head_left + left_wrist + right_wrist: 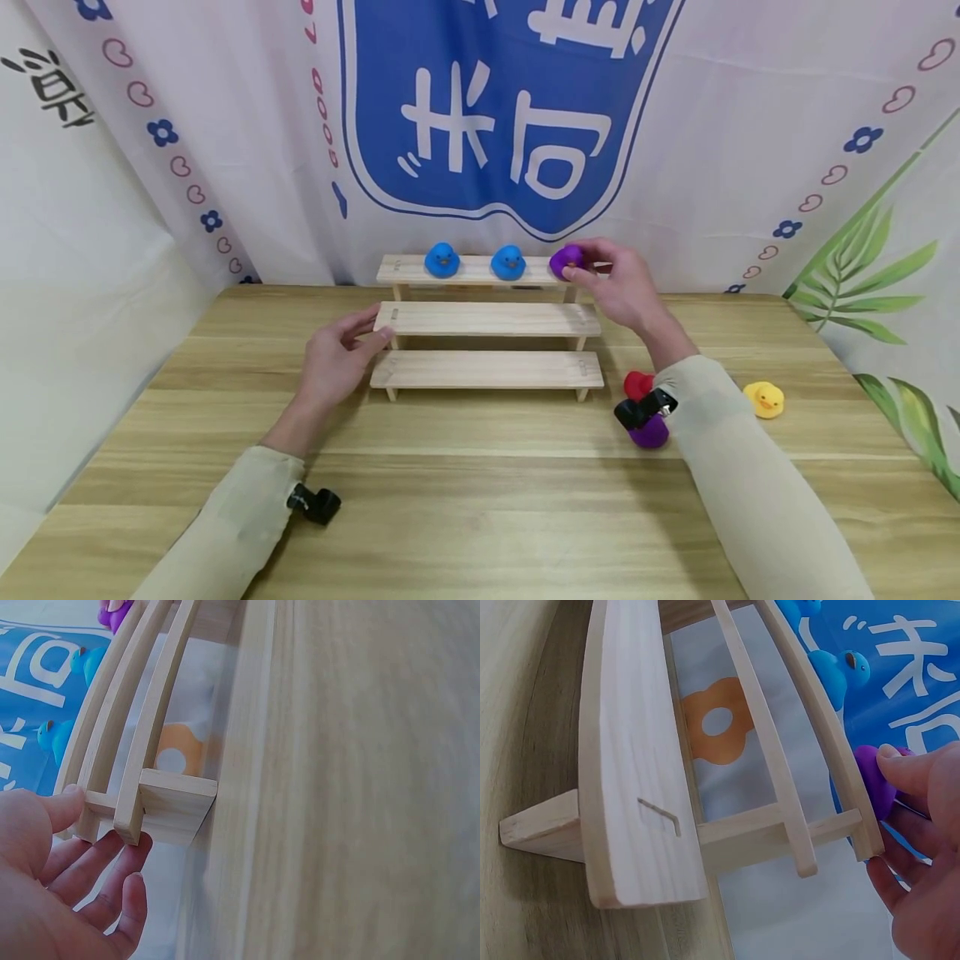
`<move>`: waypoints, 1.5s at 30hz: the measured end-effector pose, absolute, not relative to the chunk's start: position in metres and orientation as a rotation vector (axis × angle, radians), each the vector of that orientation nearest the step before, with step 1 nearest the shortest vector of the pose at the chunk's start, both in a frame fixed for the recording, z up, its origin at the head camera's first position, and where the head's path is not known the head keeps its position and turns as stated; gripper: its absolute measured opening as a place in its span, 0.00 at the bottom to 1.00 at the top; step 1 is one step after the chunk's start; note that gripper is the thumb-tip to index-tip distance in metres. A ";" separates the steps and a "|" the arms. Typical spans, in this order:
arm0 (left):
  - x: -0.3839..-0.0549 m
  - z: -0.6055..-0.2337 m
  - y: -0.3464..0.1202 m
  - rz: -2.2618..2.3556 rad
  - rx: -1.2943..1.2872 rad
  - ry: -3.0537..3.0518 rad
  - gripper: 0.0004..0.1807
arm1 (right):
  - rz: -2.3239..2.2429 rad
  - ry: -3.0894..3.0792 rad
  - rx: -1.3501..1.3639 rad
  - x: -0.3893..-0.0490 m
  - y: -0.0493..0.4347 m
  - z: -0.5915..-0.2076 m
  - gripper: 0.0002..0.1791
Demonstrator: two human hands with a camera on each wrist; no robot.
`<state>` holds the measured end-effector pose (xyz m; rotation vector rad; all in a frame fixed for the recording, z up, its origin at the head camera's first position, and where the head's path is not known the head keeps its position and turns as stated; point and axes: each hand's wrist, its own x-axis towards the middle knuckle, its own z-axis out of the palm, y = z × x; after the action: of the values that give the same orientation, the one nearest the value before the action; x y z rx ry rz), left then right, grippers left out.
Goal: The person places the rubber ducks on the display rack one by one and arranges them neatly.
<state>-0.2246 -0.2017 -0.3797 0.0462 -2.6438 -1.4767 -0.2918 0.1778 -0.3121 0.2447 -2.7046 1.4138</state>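
Note:
A three-tier wooden stand [487,369] stands on the table. On its top step sit two blue rubber ducks [442,261], spaced apart, with a purple rubber duck [566,262] at the right end. My right hand [622,283] pinches that purple duck between thumb and fingers; in the right wrist view the duck [875,782] is at the top plank's edge. My left hand [337,358] holds the left end of the stand at the middle step. In the left wrist view its thumb lies on the plank and its fingers [135,851] curl against the ends.
Right of the stand, a red duck [637,384] and another purple duck [649,432] lie partly hidden by my right wrist camera [645,408]. Farther right is a yellow duck [764,400]. A printed curtain [285,167] hangs close behind the stand.

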 end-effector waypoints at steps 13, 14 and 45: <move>-0.223 -0.379 -0.202 -1.451 -0.008 -2.623 0.32 | 1.330 -2.738 0.272 -0.292 0.177 -0.312 0.25; -0.223 -0.379 -0.202 -1.452 -0.007 -2.622 0.32 | 1.332 -2.739 0.271 -0.292 0.177 -0.313 0.25; -0.222 -0.379 -0.202 -1.463 0.030 -2.629 0.32 | 1.408 -2.662 0.336 -0.277 0.196 -0.311 0.34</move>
<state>-0.2224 -0.2023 -0.3791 0.0299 -2.6293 -1.4628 -0.2774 0.1962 -0.3109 0.3355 -2.6617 1.4083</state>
